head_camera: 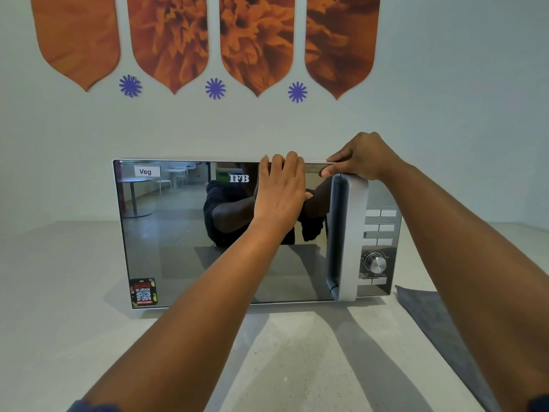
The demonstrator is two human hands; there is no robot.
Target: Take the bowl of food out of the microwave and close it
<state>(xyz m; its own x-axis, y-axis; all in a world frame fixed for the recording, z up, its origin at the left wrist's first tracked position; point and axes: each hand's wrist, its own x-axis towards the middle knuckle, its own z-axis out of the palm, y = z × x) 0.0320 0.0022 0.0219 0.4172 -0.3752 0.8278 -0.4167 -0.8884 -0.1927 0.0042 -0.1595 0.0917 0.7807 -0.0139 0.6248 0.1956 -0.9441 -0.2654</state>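
A silver microwave (178,233) with a mirrored door stands on the pale counter, its door flush with the body. My left hand (279,191) lies flat on the upper right of the door, fingers together and reaching the top edge. My right hand (361,157) curls over the top of the microwave just above the vertical handle (346,239), thumb at the handle's upper end. No bowl of food is in view; the mirrored door hides the inside.
A grey cloth (430,319) lies on the counter (74,292) to the right of the microwave. The control panel with buttons and a dial (375,261) sits right of the handle. The wall behind carries orange decorations.
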